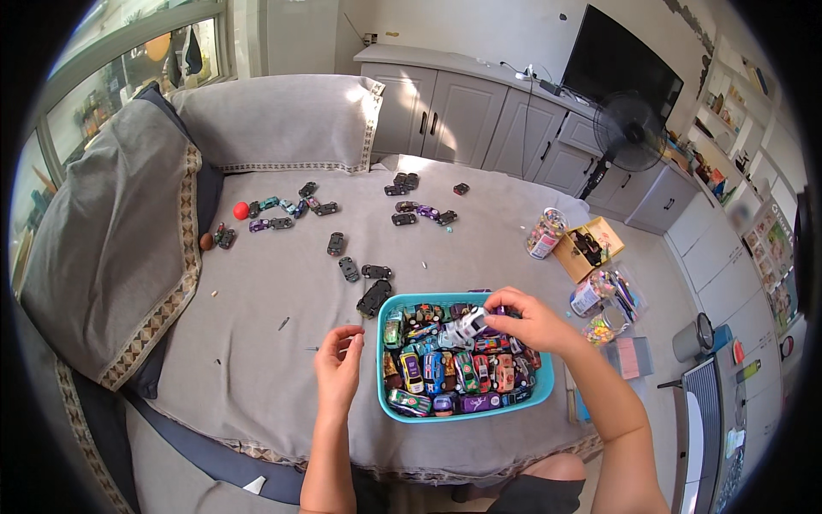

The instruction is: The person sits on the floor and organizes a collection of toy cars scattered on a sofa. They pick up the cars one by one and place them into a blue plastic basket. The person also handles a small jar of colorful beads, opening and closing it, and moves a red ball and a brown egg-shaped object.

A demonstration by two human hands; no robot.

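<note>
A turquoise bin (550,396) full of small toy cars (435,374) stands in front of me on the grey-covered sofa. Over its far side, my right hand (529,321) grips a white toy car (472,323) between thumb and fingers, tilted above the other cars. My left hand (336,368) is raised just left of the bin, its fingers loosely curled and apart, with nothing visible in them. Beyond that hand, a larger black toy car (374,298) lies on the cover near the bin's far left corner.
More toy cars (282,206) lie scattered farther off, with a red ball (241,210) among them. To the right are a jar of small colourful pieces (545,234), a yellow box (610,233) and other containers. A fan (629,130) stands by grey cabinets (467,111).
</note>
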